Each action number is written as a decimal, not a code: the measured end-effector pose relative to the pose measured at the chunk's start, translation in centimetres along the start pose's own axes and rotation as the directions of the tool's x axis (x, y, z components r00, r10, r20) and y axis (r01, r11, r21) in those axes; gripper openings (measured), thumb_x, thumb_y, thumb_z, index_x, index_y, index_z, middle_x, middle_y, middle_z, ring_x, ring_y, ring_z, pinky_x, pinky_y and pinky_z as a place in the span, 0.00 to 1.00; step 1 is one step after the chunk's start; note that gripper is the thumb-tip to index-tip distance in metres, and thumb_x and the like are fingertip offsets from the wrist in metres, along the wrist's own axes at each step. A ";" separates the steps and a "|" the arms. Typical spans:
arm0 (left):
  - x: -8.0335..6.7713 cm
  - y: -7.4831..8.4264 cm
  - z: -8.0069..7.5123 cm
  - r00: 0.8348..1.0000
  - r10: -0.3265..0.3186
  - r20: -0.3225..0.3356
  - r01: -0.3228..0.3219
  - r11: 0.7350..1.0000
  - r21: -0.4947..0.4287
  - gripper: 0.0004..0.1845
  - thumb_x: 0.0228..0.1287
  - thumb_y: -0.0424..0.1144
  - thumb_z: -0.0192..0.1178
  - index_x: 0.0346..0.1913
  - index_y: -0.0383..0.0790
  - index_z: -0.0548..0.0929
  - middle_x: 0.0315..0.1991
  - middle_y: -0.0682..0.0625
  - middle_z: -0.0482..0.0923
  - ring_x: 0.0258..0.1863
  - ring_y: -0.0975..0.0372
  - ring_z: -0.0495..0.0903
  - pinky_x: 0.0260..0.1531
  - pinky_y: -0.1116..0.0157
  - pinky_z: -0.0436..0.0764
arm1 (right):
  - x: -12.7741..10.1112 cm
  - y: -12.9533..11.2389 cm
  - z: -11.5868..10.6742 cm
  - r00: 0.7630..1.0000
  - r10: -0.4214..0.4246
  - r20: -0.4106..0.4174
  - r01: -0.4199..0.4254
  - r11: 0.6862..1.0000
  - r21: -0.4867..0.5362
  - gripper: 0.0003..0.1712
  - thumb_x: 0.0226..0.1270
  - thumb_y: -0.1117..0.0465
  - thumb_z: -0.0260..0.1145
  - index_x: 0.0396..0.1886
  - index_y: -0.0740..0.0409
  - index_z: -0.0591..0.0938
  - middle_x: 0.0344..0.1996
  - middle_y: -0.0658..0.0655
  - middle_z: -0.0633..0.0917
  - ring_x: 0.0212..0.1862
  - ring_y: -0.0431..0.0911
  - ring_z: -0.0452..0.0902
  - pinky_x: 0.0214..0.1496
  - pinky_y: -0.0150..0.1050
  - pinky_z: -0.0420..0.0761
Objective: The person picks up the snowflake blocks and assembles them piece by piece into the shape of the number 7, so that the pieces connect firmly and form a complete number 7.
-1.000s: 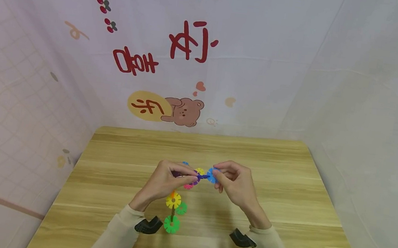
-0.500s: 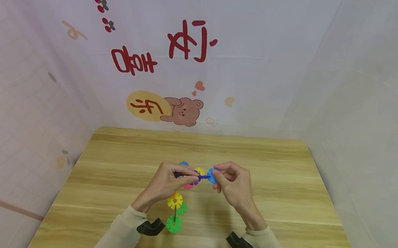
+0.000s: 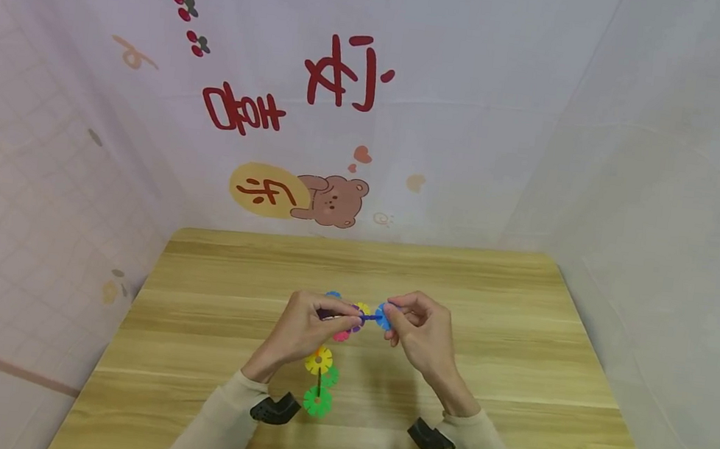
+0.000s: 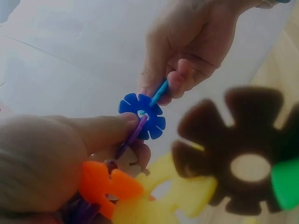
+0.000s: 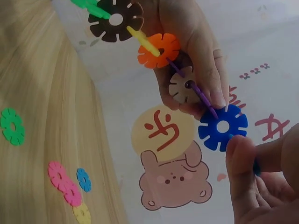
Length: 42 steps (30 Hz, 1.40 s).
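Both hands hold a chain of slotted flower-shaped plastic discs above the table. My left hand (image 3: 304, 329) pinches a purple disc (image 5: 203, 100) between thumb and fingers, right by a dark blue disc (image 5: 210, 130). My right hand (image 3: 430, 336) pinches a light blue disc (image 3: 381, 316), whose edge meets the dark blue one. From the left hand the rest of the chain hangs toward the body: an orange disc (image 5: 152, 56), a yellow disc (image 3: 318, 360), a brown disc (image 4: 201, 140) and a green disc (image 3: 317, 402) at the end. The left fingers partly cover a greyish disc (image 5: 180, 88).
Loose discs lie on the wooden table (image 3: 492, 291) below the hands: a green disc (image 5: 9, 119), two overlapping pink discs (image 5: 56, 175), a small-looking blue disc (image 5: 84, 179) and a yellow disc (image 5: 80, 212). A printed cloth (image 3: 463, 140) stands behind and at both sides.
Both hands stay nearly in place with the same grips. The hanging green end of the chain has swung slightly to the right and away from the body.
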<state>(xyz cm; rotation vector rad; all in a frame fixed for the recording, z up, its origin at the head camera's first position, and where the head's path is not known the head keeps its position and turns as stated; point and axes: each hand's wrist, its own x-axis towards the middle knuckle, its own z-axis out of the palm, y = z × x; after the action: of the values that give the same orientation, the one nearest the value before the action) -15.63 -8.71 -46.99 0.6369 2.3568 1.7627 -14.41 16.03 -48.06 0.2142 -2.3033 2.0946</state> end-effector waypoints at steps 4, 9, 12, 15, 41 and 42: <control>0.1 0.1 -0.2 1.000 0.001 -0.005 -0.001 1.000 0.009 0.04 0.75 0.38 0.77 0.45 0.44 0.99 0.42 0.47 0.96 0.28 0.67 0.84 0.27 0.74 0.80 | 0.1 0.1 -0.6 0.999 -0.012 0.042 0.012 1.000 0.003 0.08 0.83 0.65 0.72 0.54 0.66 0.90 0.34 0.66 0.91 0.23 0.50 0.88 0.26 0.39 0.90; -0.1 0.3 -0.4 1.000 -0.006 -0.014 0.006 1.000 0.016 0.04 0.74 0.39 0.78 0.45 0.44 0.99 0.43 0.47 0.97 0.26 0.68 0.79 0.25 0.74 0.76 | 0.1 0.2 -1.0 0.997 0.006 0.079 -0.007 1.000 0.005 0.09 0.86 0.64 0.69 0.55 0.65 0.89 0.28 0.63 0.91 0.21 0.48 0.85 0.22 0.38 0.87; -0.1 0.3 -0.5 1.000 -0.008 -0.010 0.008 1.000 0.010 0.04 0.75 0.39 0.77 0.45 0.44 0.99 0.42 0.46 0.96 0.26 0.67 0.79 0.25 0.74 0.76 | 0.1 0.2 -1.0 0.995 0.020 0.096 -0.022 1.000 0.019 0.09 0.86 0.64 0.68 0.53 0.68 0.87 0.27 0.61 0.92 0.21 0.45 0.84 0.21 0.36 0.85; -0.1 0.2 -0.4 1.000 -0.015 -0.009 0.015 1.000 -0.001 0.04 0.75 0.39 0.77 0.44 0.45 0.99 0.43 0.47 0.96 0.28 0.67 0.82 0.27 0.74 0.79 | 0.1 0.3 -0.9 0.995 0.027 0.098 -0.031 0.999 0.039 0.09 0.86 0.66 0.68 0.52 0.70 0.86 0.27 0.58 0.92 0.21 0.47 0.84 0.21 0.35 0.84; -0.2 -0.8 -3.5 0.987 -0.072 -0.145 0.078 0.996 0.036 0.05 0.76 0.39 0.77 0.48 0.43 0.99 0.49 0.46 0.97 0.41 0.60 0.95 0.43 0.67 0.92 | 1.8 5.4 2.0 0.971 0.000 0.239 0.043 0.984 -0.174 0.10 0.87 0.61 0.68 0.53 0.62 0.90 0.33 0.63 0.92 0.28 0.42 0.85 0.29 0.33 0.85; -0.3 -0.8 -3.7 0.985 -0.079 -0.154 0.086 0.996 0.036 0.06 0.76 0.39 0.76 0.48 0.43 0.99 0.49 0.46 0.97 0.41 0.59 0.95 0.44 0.67 0.91 | 1.6 6.1 2.4 0.957 -0.017 0.288 0.096 0.960 -0.263 0.08 0.85 0.62 0.70 0.52 0.62 0.91 0.33 0.60 0.93 0.29 0.41 0.85 0.31 0.32 0.85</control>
<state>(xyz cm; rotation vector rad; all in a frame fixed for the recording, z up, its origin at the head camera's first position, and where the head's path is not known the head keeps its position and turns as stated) -16.86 -12.34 -46.65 0.4165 2.4862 1.7895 -16.50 14.07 -54.12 0.6005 -2.6762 1.7893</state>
